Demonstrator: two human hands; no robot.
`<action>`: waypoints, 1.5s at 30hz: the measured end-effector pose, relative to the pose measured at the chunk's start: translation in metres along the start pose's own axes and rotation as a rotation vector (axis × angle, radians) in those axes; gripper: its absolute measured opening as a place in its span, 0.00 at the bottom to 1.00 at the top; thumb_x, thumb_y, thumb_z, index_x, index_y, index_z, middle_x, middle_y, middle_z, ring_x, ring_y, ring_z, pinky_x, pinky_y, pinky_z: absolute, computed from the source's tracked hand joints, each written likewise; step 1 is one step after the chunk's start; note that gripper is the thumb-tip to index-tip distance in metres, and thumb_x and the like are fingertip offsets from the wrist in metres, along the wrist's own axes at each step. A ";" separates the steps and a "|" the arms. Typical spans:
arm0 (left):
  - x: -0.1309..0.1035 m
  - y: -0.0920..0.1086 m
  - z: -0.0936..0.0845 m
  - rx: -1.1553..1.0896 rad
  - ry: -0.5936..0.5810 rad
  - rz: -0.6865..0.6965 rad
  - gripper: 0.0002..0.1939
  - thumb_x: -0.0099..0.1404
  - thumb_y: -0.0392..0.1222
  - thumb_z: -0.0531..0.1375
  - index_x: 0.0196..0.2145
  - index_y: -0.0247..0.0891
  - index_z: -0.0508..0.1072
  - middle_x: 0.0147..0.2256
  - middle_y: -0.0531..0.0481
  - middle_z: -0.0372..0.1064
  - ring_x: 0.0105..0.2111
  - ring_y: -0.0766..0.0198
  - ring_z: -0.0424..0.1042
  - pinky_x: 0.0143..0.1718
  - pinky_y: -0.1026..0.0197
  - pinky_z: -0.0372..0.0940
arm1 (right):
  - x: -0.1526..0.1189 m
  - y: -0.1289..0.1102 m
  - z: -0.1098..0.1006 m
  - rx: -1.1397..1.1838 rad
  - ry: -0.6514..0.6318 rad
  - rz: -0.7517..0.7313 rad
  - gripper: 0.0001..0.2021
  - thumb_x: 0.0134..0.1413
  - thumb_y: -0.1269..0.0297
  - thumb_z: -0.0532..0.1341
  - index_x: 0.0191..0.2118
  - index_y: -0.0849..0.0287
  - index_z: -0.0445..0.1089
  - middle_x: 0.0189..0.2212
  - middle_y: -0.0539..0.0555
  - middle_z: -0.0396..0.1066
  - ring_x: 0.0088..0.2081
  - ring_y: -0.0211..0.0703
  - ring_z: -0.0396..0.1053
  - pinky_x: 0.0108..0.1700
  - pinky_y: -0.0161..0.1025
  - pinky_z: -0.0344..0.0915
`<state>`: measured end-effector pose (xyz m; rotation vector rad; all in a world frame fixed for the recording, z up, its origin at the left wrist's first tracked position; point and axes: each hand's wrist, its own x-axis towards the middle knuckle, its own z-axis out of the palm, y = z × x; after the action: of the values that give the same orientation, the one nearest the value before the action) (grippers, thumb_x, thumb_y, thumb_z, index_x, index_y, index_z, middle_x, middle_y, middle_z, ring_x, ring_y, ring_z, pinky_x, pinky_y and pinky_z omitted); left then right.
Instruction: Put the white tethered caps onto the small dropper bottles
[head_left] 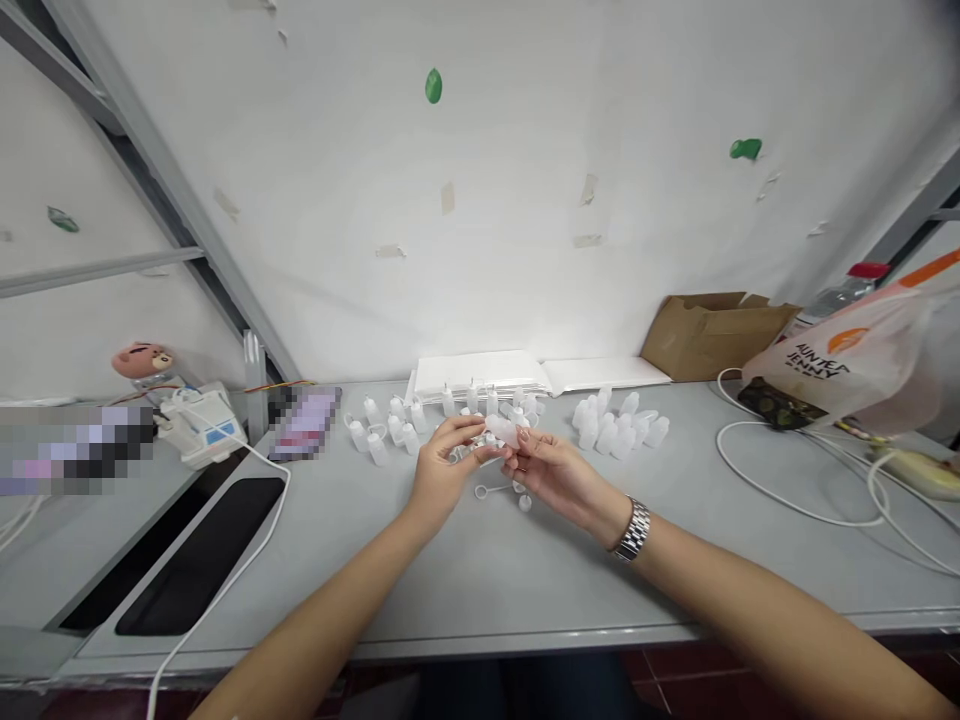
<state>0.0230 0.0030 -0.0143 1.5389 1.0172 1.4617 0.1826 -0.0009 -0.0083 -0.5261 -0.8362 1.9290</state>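
Above the middle of the grey table, my right hand (556,480) holds a small translucent white bottle (501,430), lying nearly sideways in its fingers. My left hand (444,470) is at the bottle's left side, thumb and fingers brought together near its end; what they pinch is too small to make out. Below the hands lie a white ring with a strap (482,492) and a small white cap (525,503). Several bottles with thin tips (376,447) stand behind and to the left. To the right is a group of bottles without visible tips (606,436).
White sheets (480,372) lie along the wall, beside an open cardboard box (705,335). A plastic bag (847,350) and white cables (787,515) are at the right. At the left are a phone (306,424), a power strip (201,425) and a black pad (202,555).
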 end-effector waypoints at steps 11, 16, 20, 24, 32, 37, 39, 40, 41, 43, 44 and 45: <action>0.018 -0.035 -0.018 0.843 -0.238 0.136 0.15 0.59 0.46 0.56 0.44 0.43 0.71 0.35 0.48 0.64 0.41 0.56 0.63 0.44 0.53 0.60 | 0.007 -0.007 -0.015 0.099 0.099 -0.029 0.05 0.45 0.66 0.65 0.27 0.60 0.69 0.24 0.50 0.70 0.30 0.35 0.65 0.40 0.37 0.61; 0.019 -0.047 -0.016 0.934 -0.284 0.204 0.11 0.59 0.44 0.56 0.37 0.42 0.74 0.32 0.47 0.63 0.40 0.56 0.62 0.40 0.55 0.61 | 0.006 -0.007 -0.014 0.081 0.102 -0.017 0.05 0.46 0.65 0.64 0.26 0.59 0.68 0.24 0.50 0.69 0.29 0.35 0.65 0.39 0.36 0.60; 0.019 -0.046 -0.013 0.900 -0.237 0.223 0.09 0.59 0.43 0.56 0.34 0.41 0.74 0.34 0.46 0.63 0.40 0.55 0.62 0.40 0.54 0.61 | 0.006 -0.007 -0.014 0.061 0.108 -0.010 0.06 0.46 0.64 0.64 0.26 0.58 0.68 0.24 0.49 0.68 0.29 0.35 0.64 0.39 0.37 0.60; 0.019 -0.042 -0.012 0.772 -0.184 0.184 0.08 0.57 0.43 0.58 0.32 0.39 0.73 0.37 0.46 0.64 0.41 0.56 0.64 0.43 0.53 0.60 | 0.007 -0.007 -0.016 0.052 0.097 -0.014 0.06 0.46 0.64 0.64 0.26 0.59 0.68 0.24 0.49 0.68 0.29 0.35 0.64 0.39 0.37 0.60; 0.022 -0.016 -0.018 0.262 0.011 -0.051 0.11 0.54 0.47 0.59 0.30 0.37 0.68 0.33 0.46 0.72 0.35 0.60 0.71 0.35 0.59 0.63 | 0.007 -0.007 -0.018 -0.026 0.076 -0.042 0.08 0.45 0.63 0.65 0.24 0.60 0.68 0.24 0.50 0.68 0.29 0.35 0.64 0.39 0.37 0.60; 0.024 -0.001 -0.022 -0.055 -0.016 -0.181 0.14 0.52 0.47 0.62 0.29 0.36 0.63 0.29 0.47 0.74 0.27 0.62 0.74 0.28 0.63 0.61 | 0.008 -0.005 -0.019 -0.078 0.079 -0.046 0.08 0.43 0.63 0.66 0.24 0.59 0.68 0.23 0.50 0.68 0.27 0.35 0.64 0.35 0.36 0.59; 0.024 0.003 -0.023 -0.072 -0.015 -0.186 0.15 0.51 0.46 0.63 0.29 0.36 0.64 0.26 0.49 0.73 0.24 0.65 0.72 0.25 0.64 0.59 | 0.007 -0.004 -0.019 -0.090 0.065 -0.048 0.07 0.43 0.63 0.66 0.25 0.60 0.69 0.23 0.49 0.68 0.27 0.35 0.64 0.35 0.36 0.59; 0.024 0.004 -0.023 -0.076 -0.013 -0.187 0.15 0.50 0.46 0.64 0.29 0.35 0.64 0.25 0.50 0.73 0.23 0.66 0.71 0.24 0.64 0.59 | 0.007 -0.004 -0.019 -0.098 0.056 -0.050 0.07 0.43 0.63 0.65 0.25 0.60 0.69 0.23 0.50 0.68 0.26 0.35 0.63 0.34 0.36 0.58; 0.024 0.004 -0.022 -0.080 -0.011 -0.190 0.15 0.49 0.46 0.64 0.29 0.35 0.65 0.24 0.51 0.72 0.22 0.66 0.71 0.24 0.65 0.59 | 0.007 -0.004 -0.019 -0.109 0.048 -0.052 0.07 0.44 0.63 0.65 0.26 0.60 0.69 0.23 0.50 0.69 0.26 0.35 0.63 0.34 0.36 0.58; 0.023 0.004 -0.020 -0.090 -0.023 -0.207 0.15 0.49 0.46 0.65 0.29 0.35 0.66 0.23 0.51 0.72 0.21 0.66 0.70 0.24 0.64 0.59 | 0.006 -0.004 -0.018 -0.133 0.045 -0.050 0.07 0.44 0.62 0.65 0.26 0.61 0.70 0.23 0.50 0.69 0.27 0.35 0.63 0.34 0.36 0.57; 0.022 0.003 -0.019 -0.096 -0.041 -0.218 0.15 0.49 0.46 0.65 0.29 0.35 0.66 0.23 0.51 0.72 0.22 0.66 0.71 0.24 0.64 0.60 | 0.006 -0.004 -0.017 -0.146 0.050 -0.045 0.08 0.44 0.62 0.65 0.26 0.61 0.70 0.23 0.50 0.69 0.27 0.35 0.63 0.34 0.36 0.57; 0.022 0.003 -0.019 -0.102 -0.060 -0.227 0.14 0.49 0.46 0.64 0.29 0.35 0.66 0.24 0.50 0.72 0.22 0.65 0.71 0.24 0.64 0.61 | 0.005 -0.004 -0.016 -0.160 0.058 -0.040 0.08 0.44 0.62 0.65 0.25 0.61 0.69 0.23 0.50 0.69 0.26 0.35 0.63 0.33 0.36 0.57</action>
<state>0.0051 0.0222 -0.0024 1.3397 1.0303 1.2824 0.1930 0.0105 -0.0163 -0.6530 -0.9615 1.8115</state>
